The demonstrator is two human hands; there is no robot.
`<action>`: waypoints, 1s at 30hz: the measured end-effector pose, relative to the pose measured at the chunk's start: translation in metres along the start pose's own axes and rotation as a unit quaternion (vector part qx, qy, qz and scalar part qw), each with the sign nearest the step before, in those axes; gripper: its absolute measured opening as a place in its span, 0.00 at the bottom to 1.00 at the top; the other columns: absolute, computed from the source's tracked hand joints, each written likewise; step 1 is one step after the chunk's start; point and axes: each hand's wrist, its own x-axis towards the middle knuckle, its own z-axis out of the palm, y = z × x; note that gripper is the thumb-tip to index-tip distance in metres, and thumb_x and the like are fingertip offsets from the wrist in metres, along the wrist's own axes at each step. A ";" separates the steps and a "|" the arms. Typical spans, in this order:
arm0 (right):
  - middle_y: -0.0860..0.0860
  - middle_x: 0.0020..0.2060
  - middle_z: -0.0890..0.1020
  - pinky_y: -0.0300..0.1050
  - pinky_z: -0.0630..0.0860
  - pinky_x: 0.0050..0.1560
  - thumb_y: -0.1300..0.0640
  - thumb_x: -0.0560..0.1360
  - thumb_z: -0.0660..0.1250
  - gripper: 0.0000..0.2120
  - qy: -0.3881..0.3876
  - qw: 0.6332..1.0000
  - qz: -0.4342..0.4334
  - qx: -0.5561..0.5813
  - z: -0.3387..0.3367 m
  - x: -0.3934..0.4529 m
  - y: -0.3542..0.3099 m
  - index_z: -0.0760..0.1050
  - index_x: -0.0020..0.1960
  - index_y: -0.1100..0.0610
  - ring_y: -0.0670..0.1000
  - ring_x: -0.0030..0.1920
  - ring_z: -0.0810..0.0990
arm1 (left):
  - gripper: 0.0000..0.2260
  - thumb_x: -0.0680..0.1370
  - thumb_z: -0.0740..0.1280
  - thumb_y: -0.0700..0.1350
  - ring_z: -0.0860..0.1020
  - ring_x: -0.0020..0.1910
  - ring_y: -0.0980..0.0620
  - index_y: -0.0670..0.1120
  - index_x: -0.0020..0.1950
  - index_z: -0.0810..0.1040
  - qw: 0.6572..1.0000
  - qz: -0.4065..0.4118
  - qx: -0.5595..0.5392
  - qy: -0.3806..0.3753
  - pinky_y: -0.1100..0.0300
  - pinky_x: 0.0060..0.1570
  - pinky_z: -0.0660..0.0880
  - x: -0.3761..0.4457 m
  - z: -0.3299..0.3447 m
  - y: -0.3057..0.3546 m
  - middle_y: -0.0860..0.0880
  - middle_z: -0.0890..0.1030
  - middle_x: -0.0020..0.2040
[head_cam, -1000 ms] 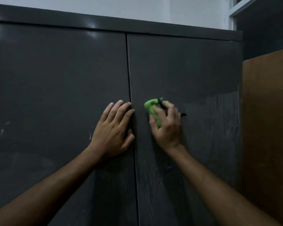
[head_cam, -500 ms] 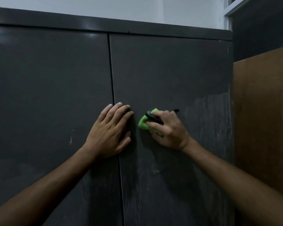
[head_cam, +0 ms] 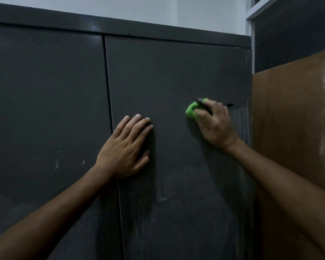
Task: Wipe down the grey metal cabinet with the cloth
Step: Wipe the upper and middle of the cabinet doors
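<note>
The grey metal cabinet (head_cam: 176, 72) fills the view, with two doors split by a vertical seam. My right hand (head_cam: 215, 124) grips a bright green cloth (head_cam: 191, 110) and presses it against the right door, near that door's right edge. Most of the cloth is hidden under the fingers. My left hand (head_cam: 125, 149) lies flat on the right door just right of the seam, fingers straight and spread. Pale streaks mark the lower part of the right door.
A brown wooden panel (head_cam: 293, 119) stands directly right of the cabinet. Above it is a dark surface with a white frame (head_cam: 251, 34). A white wall (head_cam: 158, 10) shows over the cabinet top.
My right hand has slid the green cloth from beside the seam rightward across the right door. The view has shifted right, and my left hand stays flat near the seam.
</note>
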 end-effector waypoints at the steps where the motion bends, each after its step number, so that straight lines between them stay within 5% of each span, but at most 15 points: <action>1: 0.61 0.64 0.77 0.60 0.75 0.50 0.54 0.81 0.66 0.12 0.022 0.996 0.088 -0.002 0.005 0.005 -0.007 0.73 0.63 0.49 0.64 0.53 0.77 | 0.34 0.81 0.58 0.60 0.59 0.83 0.39 0.39 0.81 0.67 1.000 -0.002 0.003 0.002 0.41 0.83 0.52 0.000 0.001 0.001 0.39 0.65 0.82; 3: 0.61 0.65 0.76 0.58 0.73 0.52 0.53 0.80 0.66 0.13 0.036 0.991 0.129 0.020 0.017 -0.004 -0.032 0.74 0.64 0.49 0.64 0.54 0.76 | 0.35 0.81 0.58 0.60 0.59 0.83 0.39 0.39 0.81 0.67 1.000 -0.003 0.008 0.003 0.42 0.83 0.51 0.000 0.002 0.000 0.39 0.65 0.82; 6: 0.62 0.63 0.80 0.55 0.75 0.47 0.54 0.79 0.69 0.11 -0.055 0.985 -0.157 0.049 0.010 -0.039 -0.034 0.80 0.61 0.51 0.62 0.48 0.80 | 0.35 0.81 0.58 0.60 0.58 0.84 0.39 0.39 0.81 0.66 1.000 0.004 0.007 0.002 0.42 0.84 0.50 -0.001 0.001 -0.002 0.39 0.64 0.82; 8: 0.62 0.61 0.81 0.56 0.76 0.46 0.54 0.78 0.71 0.11 -0.089 0.963 -0.252 0.039 -0.005 -0.030 0.003 0.82 0.61 0.51 0.62 0.47 0.82 | 0.35 0.81 0.58 0.60 0.58 0.84 0.39 0.39 0.82 0.66 1.000 0.003 0.008 -0.001 0.42 0.84 0.50 -0.001 0.001 -0.001 0.39 0.64 0.82; 9: 0.62 0.62 0.81 0.58 0.77 0.47 0.54 0.79 0.71 0.12 -0.071 0.973 -0.218 0.028 -0.008 -0.019 0.020 0.81 0.61 0.51 0.63 0.49 0.82 | 0.35 0.81 0.57 0.60 0.58 0.84 0.39 0.39 0.82 0.66 1.000 0.002 0.011 -0.001 0.41 0.83 0.51 -0.001 0.001 -0.001 0.38 0.64 0.82; 12: 0.61 0.64 0.76 0.61 0.75 0.50 0.53 0.81 0.65 0.12 0.018 0.995 0.096 -0.017 -0.005 0.009 0.024 0.72 0.64 0.49 0.63 0.54 0.76 | 0.35 0.80 0.58 0.60 0.58 0.83 0.38 0.39 0.81 0.66 1.000 0.005 0.009 0.000 0.40 0.83 0.52 0.000 -0.001 0.000 0.38 0.65 0.82; 14: 0.59 0.66 0.74 0.59 0.74 0.53 0.52 0.81 0.64 0.12 0.035 0.989 0.141 -0.003 0.011 -0.002 -0.004 0.72 0.65 0.49 0.63 0.55 0.75 | 0.35 0.80 0.58 0.60 0.59 0.83 0.37 0.39 0.81 0.67 1.000 0.004 0.008 -0.003 0.40 0.83 0.52 0.000 -0.003 0.000 0.38 0.65 0.82; 17: 0.61 0.66 0.77 0.57 0.74 0.50 0.54 0.81 0.67 0.12 -0.051 0.986 -0.154 0.038 0.013 -0.040 -0.009 0.76 0.64 0.50 0.62 0.51 0.78 | 0.35 0.79 0.59 0.59 0.60 0.82 0.37 0.39 0.80 0.69 1.000 -0.005 -0.005 0.002 0.39 0.82 0.53 0.003 -0.005 0.004 0.38 0.67 0.80; 19: 0.62 0.65 0.77 0.56 0.74 0.49 0.54 0.81 0.68 0.12 -0.098 0.961 -0.259 0.024 -0.002 -0.042 0.028 0.77 0.64 0.51 0.61 0.51 0.79 | 0.34 0.78 0.60 0.59 0.61 0.82 0.37 0.39 0.79 0.70 1.000 -0.015 -0.014 0.009 0.38 0.82 0.55 0.006 -0.005 0.007 0.38 0.68 0.79; 20: 0.62 0.65 0.78 0.57 0.75 0.50 0.54 0.81 0.68 0.12 -0.083 0.969 -0.232 0.007 -0.007 -0.037 0.046 0.76 0.64 0.50 0.62 0.52 0.80 | 0.34 0.78 0.60 0.58 0.62 0.81 0.37 0.38 0.78 0.70 1.000 -0.020 -0.014 0.012 0.38 0.81 0.56 0.008 -0.005 0.010 0.38 0.68 0.79; 22: 0.62 0.65 0.77 0.59 0.75 0.51 0.54 0.81 0.67 0.12 -0.024 0.998 -0.045 -0.023 -0.010 -0.022 0.064 0.73 0.64 0.49 0.64 0.54 0.79 | 0.34 0.78 0.60 0.58 0.63 0.80 0.37 0.38 0.78 0.71 0.999 -0.027 -0.023 0.012 0.38 0.81 0.56 0.017 -0.005 0.021 0.37 0.69 0.78; 25: 0.60 0.66 0.74 0.58 0.74 0.52 0.53 0.81 0.64 0.13 0.040 0.988 0.151 -0.013 0.009 -0.023 0.036 0.72 0.65 0.49 0.61 0.55 0.74 | 0.33 0.78 0.61 0.57 0.64 0.80 0.37 0.39 0.78 0.71 0.998 -0.027 -0.049 0.007 0.39 0.81 0.57 0.039 -0.002 0.044 0.38 0.69 0.79; 27: 0.60 0.67 0.76 0.56 0.73 0.52 0.53 0.81 0.65 0.13 0.014 0.999 0.009 0.032 0.016 -0.043 0.024 0.76 0.65 0.49 0.62 0.53 0.76 | 0.33 0.79 0.60 0.57 0.64 0.81 0.37 0.39 0.79 0.70 0.999 -0.021 -0.047 0.000 0.40 0.82 0.56 0.053 0.002 0.059 0.38 0.69 0.79; 30: 0.61 0.64 0.78 0.54 0.71 0.48 0.53 0.80 0.68 0.14 -0.079 0.953 -0.289 0.048 -0.001 -0.055 0.073 0.79 0.65 0.50 0.59 0.48 0.77 | 0.33 0.78 0.61 0.58 0.62 0.82 0.38 0.40 0.79 0.70 0.998 -0.047 -0.040 0.016 0.39 0.82 0.54 0.066 0.013 0.076 0.39 0.68 0.80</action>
